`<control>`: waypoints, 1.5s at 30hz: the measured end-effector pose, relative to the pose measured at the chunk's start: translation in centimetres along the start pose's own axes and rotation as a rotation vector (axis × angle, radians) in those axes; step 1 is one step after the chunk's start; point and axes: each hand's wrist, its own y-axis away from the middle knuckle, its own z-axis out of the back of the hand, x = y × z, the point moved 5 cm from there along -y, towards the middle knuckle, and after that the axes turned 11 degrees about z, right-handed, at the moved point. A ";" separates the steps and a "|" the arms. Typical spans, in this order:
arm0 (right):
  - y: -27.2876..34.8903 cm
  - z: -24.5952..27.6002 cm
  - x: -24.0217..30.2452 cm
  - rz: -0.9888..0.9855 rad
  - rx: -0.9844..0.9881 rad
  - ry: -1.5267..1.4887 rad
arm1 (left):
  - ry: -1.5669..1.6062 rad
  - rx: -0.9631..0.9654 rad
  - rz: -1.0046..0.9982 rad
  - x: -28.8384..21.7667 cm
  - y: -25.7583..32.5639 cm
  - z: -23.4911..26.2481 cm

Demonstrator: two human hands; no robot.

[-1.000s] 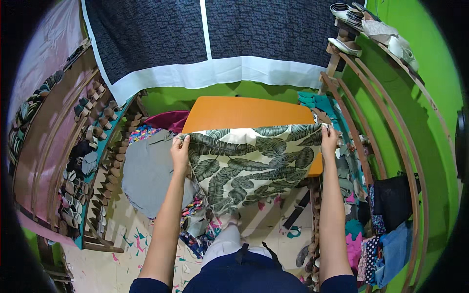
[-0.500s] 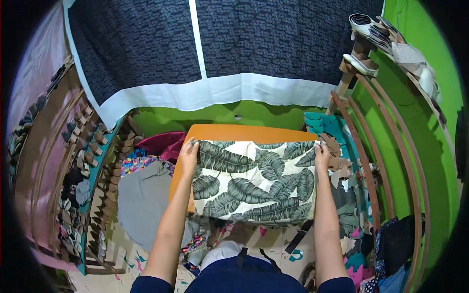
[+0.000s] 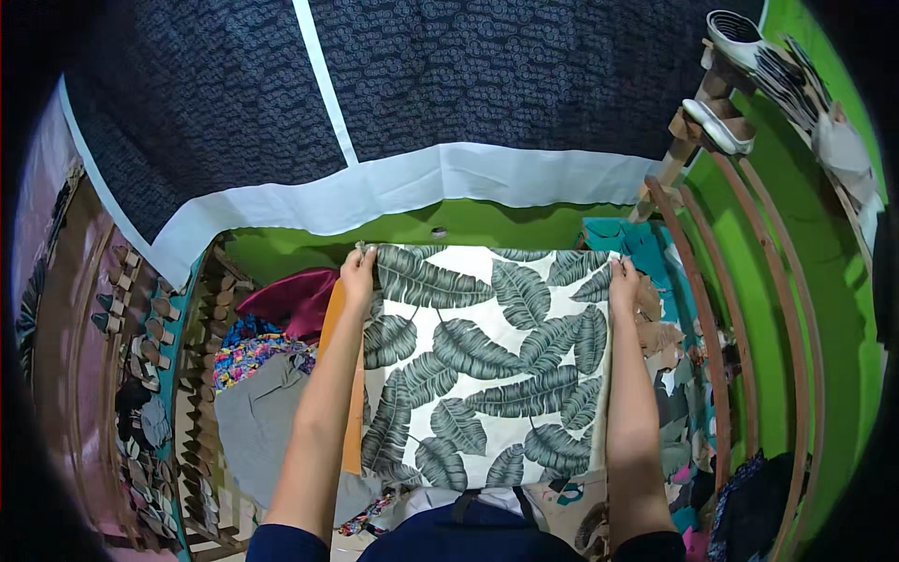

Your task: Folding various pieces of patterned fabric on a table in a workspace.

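Observation:
A white cloth with dark grey-green leaf print hangs spread out in front of me, held by its two far corners. My left hand pinches the far left corner, and my right hand grips the far right one. Its near edge falls close to my waist. Beneath it lies an orange surface, mostly covered, showing along the left side by my forearm.
Grey fabric and maroon cloth lie to the left, beside a rack of shoe-shaped pieces. Teal and brown scraps are piled at right, next to curved wooden rails. A dark curtain hangs ahead.
Both hands have lifted the leaf-print cloth slightly farther up, and it now hangs open at fuller length, covering most of the orange surface. The view has shifted a little.

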 end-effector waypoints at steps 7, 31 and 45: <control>-4.2 -6.2 -3.8 -0.016 0.018 0.116 | -0.188 -0.142 -0.011 0.9 -4.6 -3.7; 23.6 -7.2 2.1 0.476 0.849 0.662 | -1.206 0.359 -0.261 8.6 22.5 -4.7; 25.6 8.7 -2.5 -0.198 0.252 0.924 | -0.806 0.051 0.221 9.9 24.1 6.6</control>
